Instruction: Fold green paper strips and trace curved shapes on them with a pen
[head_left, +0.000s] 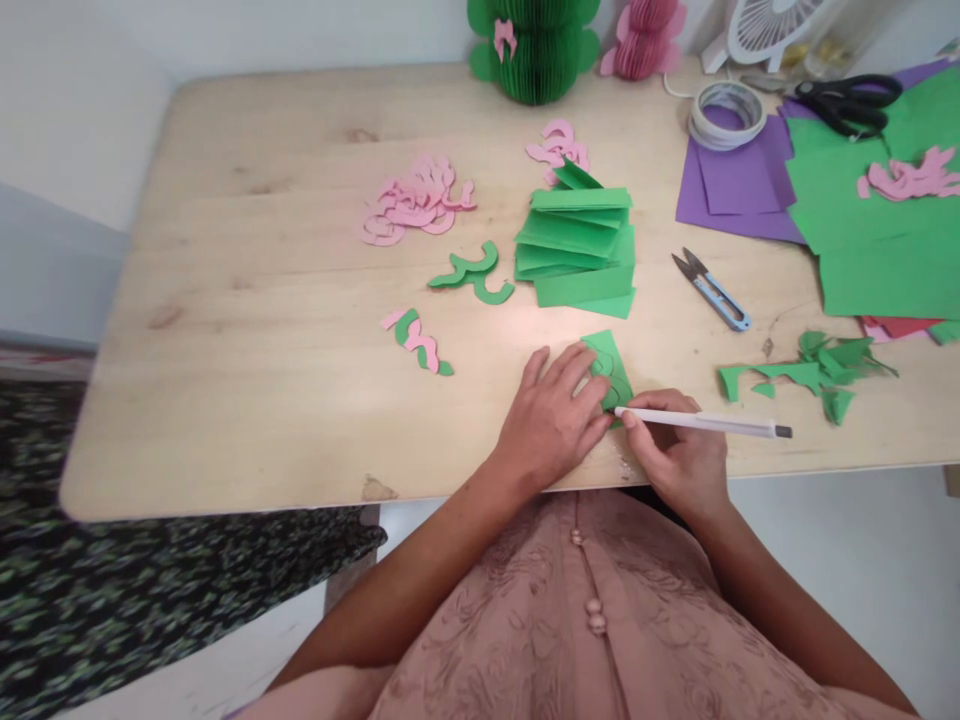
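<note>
My right hand (684, 462) grips a white pen (712, 420) with a dark end, its tip down on a small piece of green paper (609, 352). Curved outlines are drawn on that paper. My left hand (541, 418) lies over the paper's left edge with fingers spread, pressing it to the table. Left of this hand are a twisted pink and green paper strip (417, 342) and some wavy green cut-outs (476, 270). Just beyond both hands sits a stack of folded green papers (577, 245).
Pink cut-outs (420, 203) lie in a heap on the wooden table (247, 300). To the right are blue thread snips (712, 290), green scraps (817, 375), tape rolls (726, 118), black scissors (847, 103) and large green sheets (885, 250). Honeycomb paper figures (534, 65) stand at the back.
</note>
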